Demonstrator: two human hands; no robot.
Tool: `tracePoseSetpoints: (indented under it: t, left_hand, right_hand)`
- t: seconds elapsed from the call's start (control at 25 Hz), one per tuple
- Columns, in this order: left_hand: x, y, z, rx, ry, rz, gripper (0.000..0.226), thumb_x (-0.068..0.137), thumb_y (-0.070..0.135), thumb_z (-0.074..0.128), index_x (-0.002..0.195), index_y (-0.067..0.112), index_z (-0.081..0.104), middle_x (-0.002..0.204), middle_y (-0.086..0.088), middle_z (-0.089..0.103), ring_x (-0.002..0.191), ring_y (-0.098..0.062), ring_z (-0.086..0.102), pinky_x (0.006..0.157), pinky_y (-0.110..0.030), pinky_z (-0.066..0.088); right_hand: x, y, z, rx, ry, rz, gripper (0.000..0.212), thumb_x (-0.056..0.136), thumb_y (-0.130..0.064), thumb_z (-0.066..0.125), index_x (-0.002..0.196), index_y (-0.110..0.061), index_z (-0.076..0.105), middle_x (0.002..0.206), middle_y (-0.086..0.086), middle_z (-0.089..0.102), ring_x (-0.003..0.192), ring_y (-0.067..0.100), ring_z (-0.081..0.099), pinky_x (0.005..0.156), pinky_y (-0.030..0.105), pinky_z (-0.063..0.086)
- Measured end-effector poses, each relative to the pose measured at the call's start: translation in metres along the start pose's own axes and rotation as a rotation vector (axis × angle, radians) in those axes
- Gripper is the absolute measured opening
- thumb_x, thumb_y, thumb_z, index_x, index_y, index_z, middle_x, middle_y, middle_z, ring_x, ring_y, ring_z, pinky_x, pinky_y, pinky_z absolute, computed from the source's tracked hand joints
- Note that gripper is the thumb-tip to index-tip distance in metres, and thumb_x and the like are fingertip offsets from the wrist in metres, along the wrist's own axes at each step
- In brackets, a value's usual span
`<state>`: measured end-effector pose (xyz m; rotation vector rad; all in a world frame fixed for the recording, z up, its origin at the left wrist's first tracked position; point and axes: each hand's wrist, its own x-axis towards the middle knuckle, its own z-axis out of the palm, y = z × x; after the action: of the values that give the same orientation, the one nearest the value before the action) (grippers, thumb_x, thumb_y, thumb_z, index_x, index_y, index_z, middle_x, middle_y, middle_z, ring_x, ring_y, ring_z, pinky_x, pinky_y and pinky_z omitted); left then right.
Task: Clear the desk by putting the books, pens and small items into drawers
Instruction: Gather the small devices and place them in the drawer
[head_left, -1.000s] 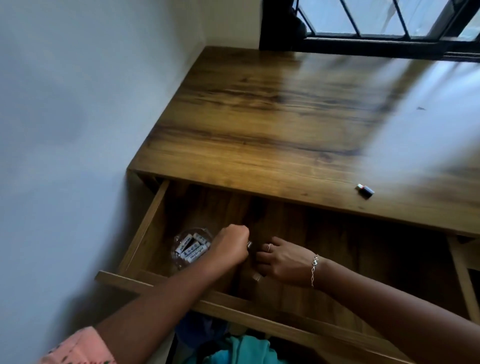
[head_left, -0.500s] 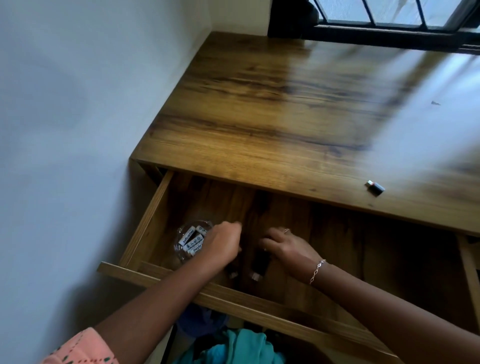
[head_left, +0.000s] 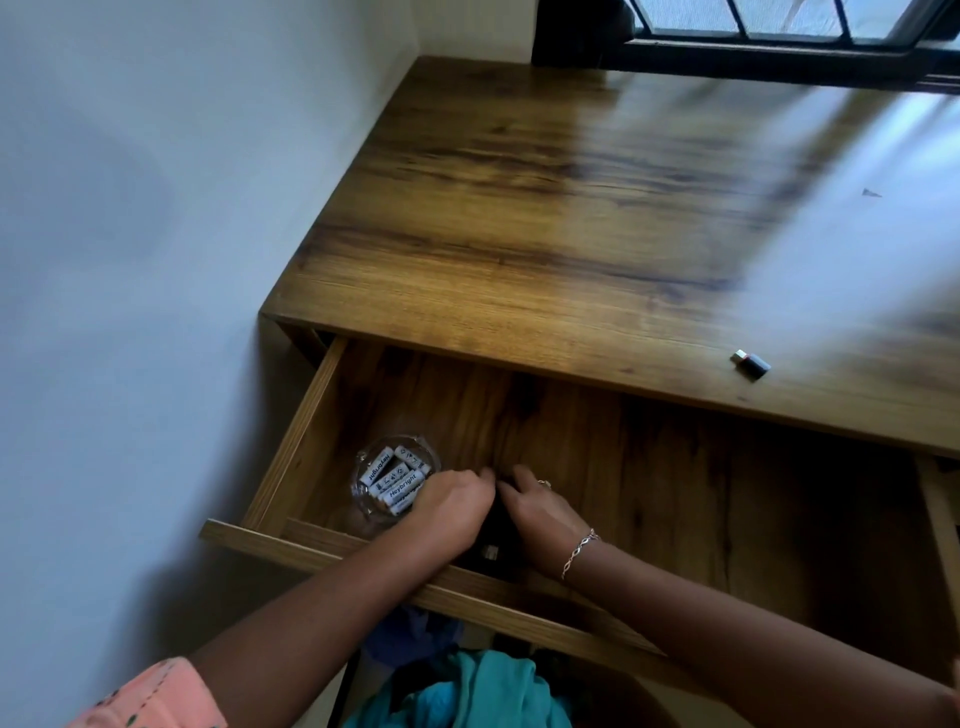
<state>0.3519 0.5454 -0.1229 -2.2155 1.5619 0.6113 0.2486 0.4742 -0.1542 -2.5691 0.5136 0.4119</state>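
The wooden drawer (head_left: 306, 447) under the desk (head_left: 571, 218) is pulled out. Both my hands are inside it, fingertips almost meeting. My left hand (head_left: 451, 506) is bent over a small dark item (head_left: 489, 552) with a metal end that lies on the drawer floor; its fingertips are hidden. My right hand (head_left: 540, 514), with a ring and a bracelet, rests its fingers on the same dark patch from the right. A glass bowl (head_left: 363, 499) of white batteries stands just left of my left hand. A small dark USB adapter (head_left: 751, 365) lies on the desk near the front edge.
A white wall runs along the left of the desk and drawer. A dark window frame (head_left: 779, 47) closes the back. The drawer's right part shows bare wood. Teal cloth (head_left: 467, 696) lies below the drawer front.
Both hands slid a little further back in the drawer and closer together. The dark items that lay loose between them are now mostly covered by the hands.
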Motion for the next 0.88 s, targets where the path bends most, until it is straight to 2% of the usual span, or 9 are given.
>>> tracePoseSetpoints:
  t: [0.2,0.4,0.48,0.6,0.72,0.8,0.88]
  left_hand:
    - [-0.004,-0.012,0.004,-0.053,-0.01,0.02,0.063,0.086,0.0,0.055,0.139,0.005,0.021,0.119,-0.018,0.058,0.11,-0.034,0.057,0.086,-0.039,0.046]
    - [-0.005,-0.02,-0.005,-0.144,-0.025,0.065,0.062,0.087,0.002,0.054,0.139,0.011,0.021,0.115,-0.018,0.059,0.106,-0.032,0.059,0.08,-0.035,0.047]
    - [-0.003,-0.018,-0.021,-0.151,0.065,0.078,0.056,0.087,0.005,0.054,0.134,0.012,0.026,0.11,-0.016,0.062,0.101,-0.031,0.062,0.075,-0.035,0.046]
    - [0.002,-0.008,-0.053,-0.135,0.397,0.195,0.039,0.087,0.015,0.053,0.123,0.015,0.039,0.098,-0.009,0.067,0.088,-0.027,0.065,0.062,-0.03,0.039]
    - [0.011,0.012,-0.089,-0.222,0.672,0.344,0.029,0.087,0.019,0.058,0.115,0.013,0.053,0.095,-0.007,0.067,0.084,-0.024,0.064,0.061,-0.025,0.036]
    - [0.021,0.03,-0.106,-0.278,0.745,0.407,0.033,0.087,0.02,0.061,0.118,0.01,0.055,0.105,-0.009,0.064,0.093,-0.023,0.061,0.068,-0.025,0.043]
    - [0.035,0.048,-0.114,-0.248,0.72,0.442,0.045,0.088,0.024,0.06,0.129,0.009,0.049,0.124,-0.01,0.056,0.115,-0.023,0.051,0.092,-0.032,0.043]
  right_hand:
    - [0.007,-0.009,0.006,0.029,0.001,-0.006,0.05,0.088,-0.001,0.046,0.136,-0.006,0.035,0.132,0.018,0.034,0.108,0.036,0.05,0.092,0.04,0.044]
    - [0.005,-0.016,0.003,0.023,-0.041,-0.053,0.053,0.088,-0.007,0.05,0.139,-0.007,0.032,0.133,0.02,0.034,0.111,0.036,0.048,0.094,0.041,0.044]
    - [0.0,-0.013,-0.011,0.026,-0.001,-0.072,0.057,0.086,-0.016,0.056,0.138,-0.007,0.034,0.135,0.017,0.035,0.113,0.034,0.048,0.095,0.039,0.044]
    - [-0.013,0.007,-0.05,-0.017,0.309,-0.081,0.044,0.084,-0.018,0.059,0.126,-0.006,0.051,0.123,0.016,0.051,0.105,0.034,0.054,0.085,0.038,0.048]
    - [-0.031,0.039,-0.092,-0.09,0.722,-0.098,0.024,0.075,-0.01,0.065,0.096,0.0,0.069,0.09,0.018,0.067,0.078,0.035,0.065,0.067,0.035,0.055]
    - [-0.042,0.063,-0.111,-0.114,0.823,-0.033,0.017,0.072,-0.006,0.066,0.088,0.0,0.071,0.086,0.017,0.067,0.077,0.033,0.067,0.065,0.035,0.055]
    - [-0.049,0.088,-0.124,-0.086,0.871,0.114,0.019,0.072,0.0,0.068,0.09,-0.001,0.071,0.091,0.018,0.068,0.083,0.035,0.066,0.069,0.038,0.055]
